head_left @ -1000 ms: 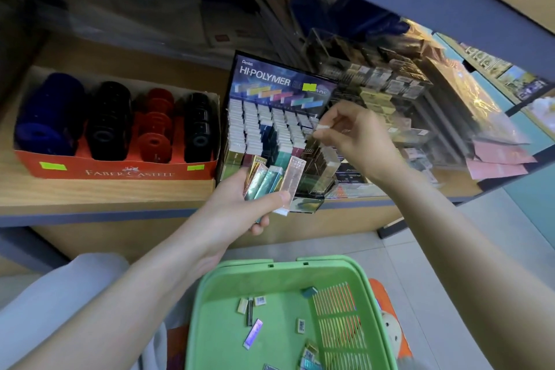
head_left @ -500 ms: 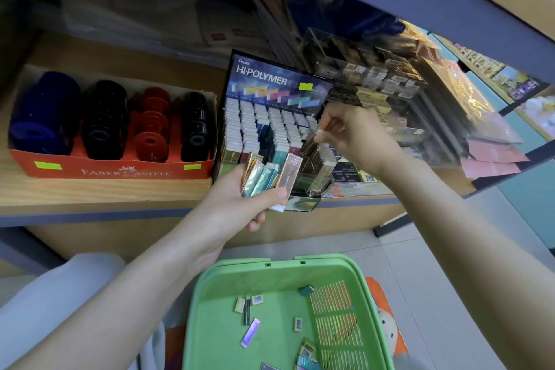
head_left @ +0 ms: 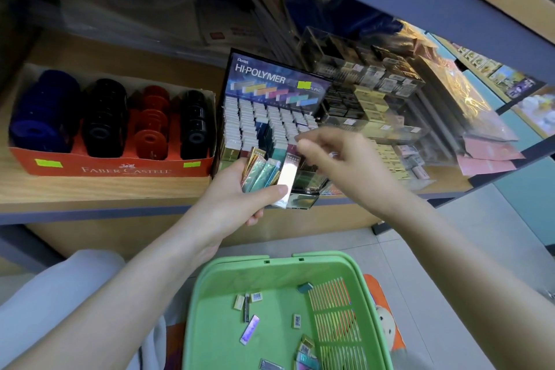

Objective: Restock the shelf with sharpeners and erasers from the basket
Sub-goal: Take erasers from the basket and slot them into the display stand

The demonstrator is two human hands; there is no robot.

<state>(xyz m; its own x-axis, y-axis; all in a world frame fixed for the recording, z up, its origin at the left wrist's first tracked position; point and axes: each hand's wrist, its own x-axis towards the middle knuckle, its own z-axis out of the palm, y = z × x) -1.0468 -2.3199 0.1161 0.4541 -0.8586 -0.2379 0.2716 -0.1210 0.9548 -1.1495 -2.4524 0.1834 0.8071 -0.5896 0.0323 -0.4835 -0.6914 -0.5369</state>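
Observation:
My left hand (head_left: 237, 198) grips a fan of several shiny wrapped erasers (head_left: 262, 171) in front of the Hi-Polymer eraser display box (head_left: 270, 78) on the shelf. My right hand (head_left: 339, 165) hovers blurred just right of that fan, over the display's front rows. Its thumb and forefinger tips are close together and I see nothing between them. Below, the green basket (head_left: 210, 294) holds several loose erasers (head_left: 249, 329). Blue, black and red sharpeners (head_left: 103, 117) fill a red Faber-Castell box (head_left: 120, 170) at the shelf's left.
Clear cases of small boxed erasers (head_left: 369, 99) stand right of the display. Pink packets (head_left: 489, 159) lie at the shelf's right end. An upper shelf edge (head_left: 420, 6) overhangs the space. A grey-clothed knee (head_left: 60, 294) is left of the basket.
My right hand has drawn back from the display's rear rows toward the fan in my left hand. The eraser it pinched is no longer visible in its fingers. The left hand stayed put.

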